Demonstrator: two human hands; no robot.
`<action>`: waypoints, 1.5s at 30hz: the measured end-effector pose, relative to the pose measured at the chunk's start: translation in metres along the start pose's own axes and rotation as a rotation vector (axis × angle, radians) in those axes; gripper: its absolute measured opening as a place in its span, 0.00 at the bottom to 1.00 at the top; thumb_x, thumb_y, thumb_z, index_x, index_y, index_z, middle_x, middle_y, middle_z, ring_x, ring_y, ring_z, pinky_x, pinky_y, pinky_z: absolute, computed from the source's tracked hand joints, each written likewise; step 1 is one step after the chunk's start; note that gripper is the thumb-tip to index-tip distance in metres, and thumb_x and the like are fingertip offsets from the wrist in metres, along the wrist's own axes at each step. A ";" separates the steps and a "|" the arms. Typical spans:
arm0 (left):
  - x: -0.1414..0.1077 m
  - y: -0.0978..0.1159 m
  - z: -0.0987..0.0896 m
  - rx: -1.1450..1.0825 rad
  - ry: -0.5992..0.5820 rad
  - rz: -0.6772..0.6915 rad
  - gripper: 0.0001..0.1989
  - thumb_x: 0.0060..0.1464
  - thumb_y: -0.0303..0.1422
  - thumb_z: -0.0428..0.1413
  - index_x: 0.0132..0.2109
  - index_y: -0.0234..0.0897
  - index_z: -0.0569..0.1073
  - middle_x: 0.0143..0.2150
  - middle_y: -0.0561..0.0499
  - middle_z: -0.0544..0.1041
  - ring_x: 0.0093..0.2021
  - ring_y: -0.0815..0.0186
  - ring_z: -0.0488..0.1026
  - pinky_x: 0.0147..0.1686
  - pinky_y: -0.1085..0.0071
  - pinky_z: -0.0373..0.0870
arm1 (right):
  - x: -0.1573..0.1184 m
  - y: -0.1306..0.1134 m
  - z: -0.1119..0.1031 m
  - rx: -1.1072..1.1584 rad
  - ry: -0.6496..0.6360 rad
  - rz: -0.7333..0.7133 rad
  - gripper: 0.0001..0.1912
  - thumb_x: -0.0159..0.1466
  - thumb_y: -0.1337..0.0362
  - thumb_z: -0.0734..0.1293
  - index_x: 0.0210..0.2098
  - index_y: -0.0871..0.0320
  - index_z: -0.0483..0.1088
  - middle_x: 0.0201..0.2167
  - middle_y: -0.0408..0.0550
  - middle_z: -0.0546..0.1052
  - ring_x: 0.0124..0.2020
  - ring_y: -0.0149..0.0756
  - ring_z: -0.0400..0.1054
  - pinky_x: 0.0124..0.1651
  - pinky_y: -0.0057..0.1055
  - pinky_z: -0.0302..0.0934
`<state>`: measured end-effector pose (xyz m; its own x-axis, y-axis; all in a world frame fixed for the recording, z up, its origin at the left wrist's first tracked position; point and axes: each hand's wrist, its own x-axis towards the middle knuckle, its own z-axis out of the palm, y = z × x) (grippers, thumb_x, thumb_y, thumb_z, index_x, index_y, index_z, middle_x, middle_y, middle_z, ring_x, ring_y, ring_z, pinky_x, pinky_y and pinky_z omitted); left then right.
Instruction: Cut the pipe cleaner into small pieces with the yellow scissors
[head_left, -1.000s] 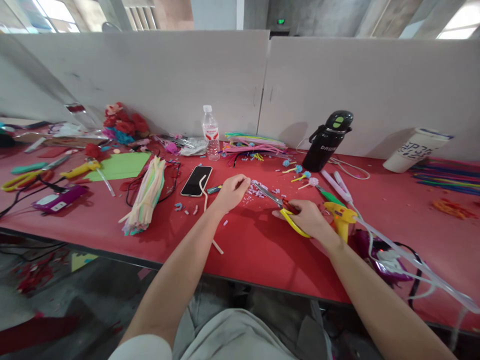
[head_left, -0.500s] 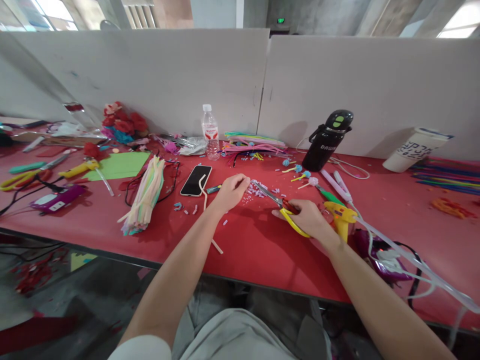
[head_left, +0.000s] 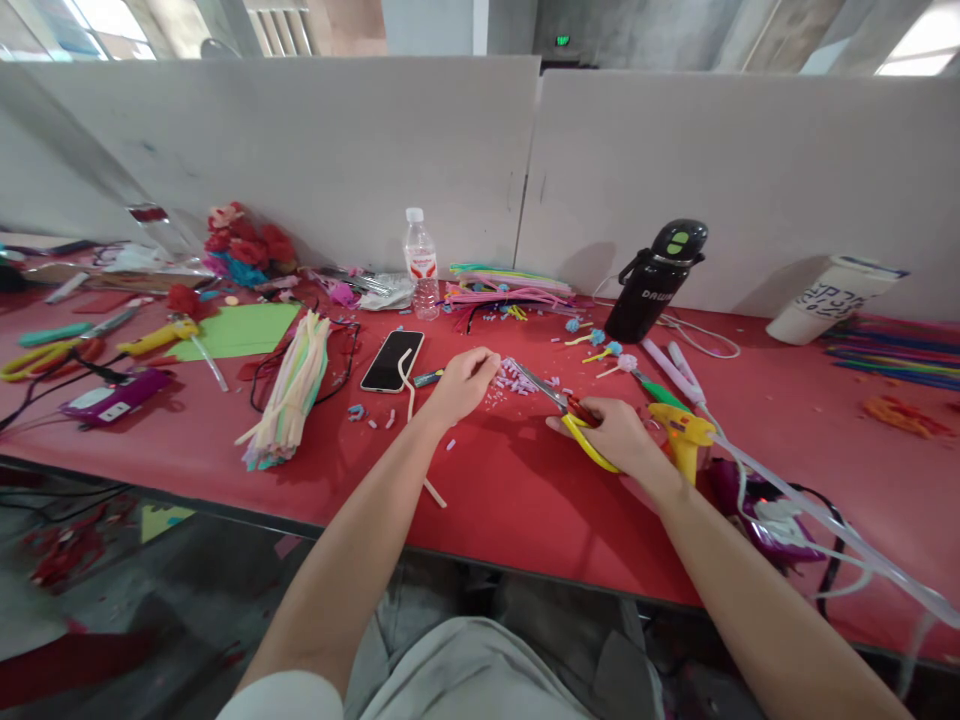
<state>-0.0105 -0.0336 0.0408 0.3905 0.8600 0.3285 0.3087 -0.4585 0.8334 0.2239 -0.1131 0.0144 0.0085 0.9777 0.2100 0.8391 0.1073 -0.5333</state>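
Whatever your left hand (head_left: 466,380) pinches is too small to make out; its fingers are curled together at the tips, right beside a scatter of small lilac and blue cut bits (head_left: 517,380) on the red worktop (head_left: 510,490). Your right hand (head_left: 616,435) covers most of the handles of the yellow-handled steel scissors (head_left: 559,408): the fingers are closed through the yellow loops, and only one loop shows below the palm. The blades seem slightly apart, though that is hard to tell.

The scissors' long axis runs slantwise, handles near you on the right, tips pointing away and left towards your left fingertips.

Just right of your right hand stands a yellow glue gun (head_left: 684,437), partly hidden by your wrist. A black smartphone (head_left: 392,361) lies flat left of your left hand. Grey partition boards (head_left: 375,160) close off the back of the worktop, and its right edge is cut off by the frame.
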 end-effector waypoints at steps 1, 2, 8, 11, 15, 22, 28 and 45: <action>0.000 0.000 0.000 -0.007 0.003 -0.008 0.17 0.60 0.41 0.43 0.30 0.35 0.64 0.26 0.53 0.65 0.27 0.71 0.61 0.30 0.73 0.57 | 0.000 -0.001 -0.001 0.004 0.002 0.001 0.30 0.51 0.39 0.65 0.18 0.58 0.52 0.18 0.38 0.51 0.21 0.24 0.44 0.21 0.24 0.39; 0.000 0.000 0.000 -0.014 0.007 -0.016 0.17 0.60 0.41 0.43 0.29 0.35 0.64 0.25 0.54 0.65 0.26 0.71 0.61 0.29 0.73 0.57 | -0.001 -0.002 -0.001 0.008 0.001 0.002 0.30 0.51 0.39 0.65 0.18 0.58 0.52 0.18 0.38 0.51 0.21 0.24 0.44 0.21 0.24 0.39; 0.000 0.003 0.002 0.002 0.027 -0.042 0.18 0.60 0.40 0.42 0.26 0.35 0.60 0.23 0.55 0.61 0.24 0.72 0.58 0.27 0.73 0.54 | -0.001 -0.003 -0.001 0.010 -0.001 0.001 0.30 0.50 0.40 0.66 0.18 0.58 0.51 0.18 0.38 0.50 0.21 0.24 0.44 0.21 0.24 0.39; -0.001 0.004 0.002 0.003 0.033 -0.045 0.18 0.60 0.40 0.41 0.25 0.35 0.59 0.22 0.55 0.60 0.24 0.72 0.57 0.26 0.73 0.53 | 0.000 -0.002 0.000 0.015 0.000 -0.003 0.30 0.50 0.40 0.66 0.18 0.58 0.51 0.18 0.38 0.50 0.21 0.24 0.44 0.21 0.25 0.40; -0.001 0.003 0.003 -0.018 0.027 -0.045 0.19 0.61 0.41 0.41 0.25 0.36 0.58 0.21 0.56 0.59 0.23 0.72 0.56 0.26 0.73 0.53 | -0.001 0.000 0.001 0.022 -0.002 -0.007 0.30 0.50 0.40 0.66 0.19 0.58 0.51 0.19 0.38 0.50 0.22 0.25 0.44 0.22 0.25 0.40; 0.000 0.002 0.003 -0.027 0.028 -0.037 0.19 0.61 0.42 0.41 0.25 0.36 0.58 0.21 0.56 0.58 0.22 0.72 0.56 0.26 0.73 0.53 | -0.001 -0.001 0.000 -0.001 -0.010 -0.004 0.30 0.50 0.39 0.66 0.18 0.58 0.51 0.18 0.37 0.51 0.21 0.24 0.44 0.22 0.25 0.40; -0.001 0.005 0.003 -0.025 0.025 -0.050 0.19 0.60 0.41 0.42 0.25 0.36 0.59 0.21 0.56 0.58 0.22 0.73 0.56 0.25 0.73 0.53 | -0.001 -0.001 0.000 0.019 -0.022 0.000 0.29 0.50 0.42 0.67 0.18 0.58 0.52 0.18 0.37 0.51 0.21 0.24 0.44 0.21 0.24 0.40; -0.001 0.002 0.004 -0.040 -0.002 -0.057 0.19 0.60 0.42 0.41 0.26 0.35 0.60 0.21 0.55 0.60 0.22 0.73 0.57 0.25 0.74 0.54 | 0.001 0.001 0.000 -0.002 -0.018 -0.004 0.31 0.50 0.38 0.65 0.17 0.58 0.51 0.17 0.37 0.51 0.21 0.25 0.43 0.22 0.25 0.40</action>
<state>-0.0066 -0.0363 0.0401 0.3752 0.8839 0.2792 0.2959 -0.3996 0.8676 0.2245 -0.1123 0.0145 -0.0047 0.9803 0.1972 0.8402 0.1108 -0.5308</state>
